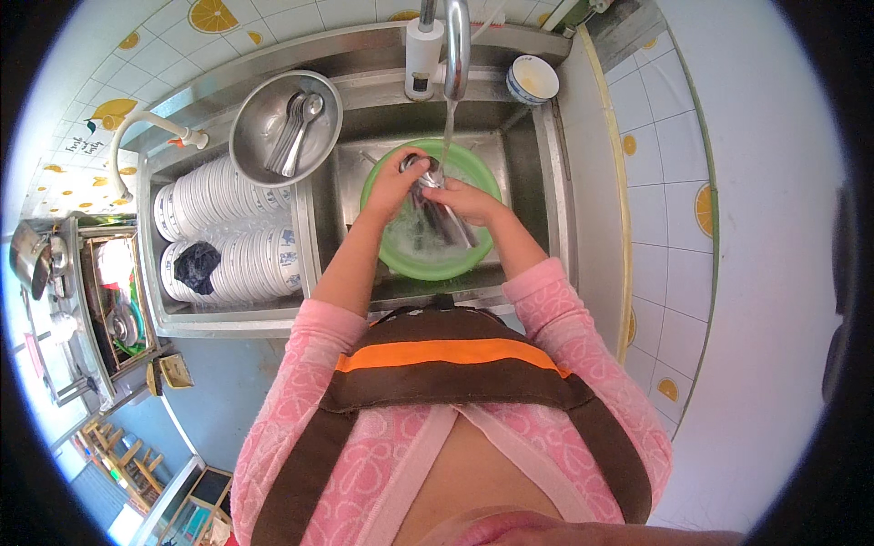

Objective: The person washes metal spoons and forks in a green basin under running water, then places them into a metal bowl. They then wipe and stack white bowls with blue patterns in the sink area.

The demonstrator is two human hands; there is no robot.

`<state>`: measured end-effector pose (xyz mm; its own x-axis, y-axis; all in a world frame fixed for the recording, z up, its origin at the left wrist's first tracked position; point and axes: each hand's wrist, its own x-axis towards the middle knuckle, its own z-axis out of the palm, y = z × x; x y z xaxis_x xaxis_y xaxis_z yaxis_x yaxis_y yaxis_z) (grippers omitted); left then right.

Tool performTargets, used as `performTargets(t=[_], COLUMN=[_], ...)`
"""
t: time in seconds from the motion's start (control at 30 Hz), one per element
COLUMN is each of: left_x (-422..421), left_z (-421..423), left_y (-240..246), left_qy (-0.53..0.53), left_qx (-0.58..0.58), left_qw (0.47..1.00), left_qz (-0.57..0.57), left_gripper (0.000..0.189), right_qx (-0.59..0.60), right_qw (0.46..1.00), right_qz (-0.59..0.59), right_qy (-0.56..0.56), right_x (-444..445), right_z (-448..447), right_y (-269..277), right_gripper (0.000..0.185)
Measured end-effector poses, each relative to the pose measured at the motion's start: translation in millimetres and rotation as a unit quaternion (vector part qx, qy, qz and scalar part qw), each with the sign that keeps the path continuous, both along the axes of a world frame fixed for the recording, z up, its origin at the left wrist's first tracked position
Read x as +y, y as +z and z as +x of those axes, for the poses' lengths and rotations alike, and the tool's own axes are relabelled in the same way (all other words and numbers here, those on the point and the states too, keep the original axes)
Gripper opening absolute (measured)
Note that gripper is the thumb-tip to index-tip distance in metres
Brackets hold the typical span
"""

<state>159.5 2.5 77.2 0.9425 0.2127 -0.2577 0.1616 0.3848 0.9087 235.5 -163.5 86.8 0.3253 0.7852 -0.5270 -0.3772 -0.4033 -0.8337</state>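
Both my hands hold a bundle of metal spoons (pixel 437 211) over a green plastic basin (pixel 493 179) in the right sink bowl. My left hand (pixel 395 183) grips the upper end of the bundle, around the spoon heads. My right hand (pixel 470 201) closes around it lower down, on the right. Water runs from the curved metal faucet (pixel 457 54) onto or just beside the spoons. Cloudy, foamy water (pixel 416 242) lies in the basin. More spoons (pixel 295 133) rest in a stainless steel bowl (pixel 246 147), up and left of my hands.
Two rows of stacked white bowls (pixel 218 194) stand in water in the left sink bowl, with a crumpled dark cloth (pixel 197 267) on the lower row. A blue-and-white bowl (pixel 532 79) sits on the back right ledge. A white hooked tap (pixel 130 130) arches at the left rim.
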Motion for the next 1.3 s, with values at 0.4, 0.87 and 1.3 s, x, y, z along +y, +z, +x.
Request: performTargets(t=[0.4, 0.87, 1.3], left_x=[-17, -23, -52], left_z=[25, 12, 2], left_y=[30, 49, 61], left_qy=[-0.044, 0.025, 0.136], left_qx=[-0.012, -0.117, -0.071], left_qw=[0.988, 0.945, 0.922], left_qz=[0.147, 0.305, 0.355], left_gripper=[0.022, 0.031, 0.045], right_qx=[0.305, 0.079, -0.060], right_qw=[0.936, 0.982, 0.982], right_qz=[0.156, 0.173, 0.179], right_qy=[0.082, -0.018, -0.009], right_x=[-6, 3, 2], right_z=[13, 12, 20], right_y=[-9, 7, 23], right_gripper=[0.030, 0.029, 0.030])
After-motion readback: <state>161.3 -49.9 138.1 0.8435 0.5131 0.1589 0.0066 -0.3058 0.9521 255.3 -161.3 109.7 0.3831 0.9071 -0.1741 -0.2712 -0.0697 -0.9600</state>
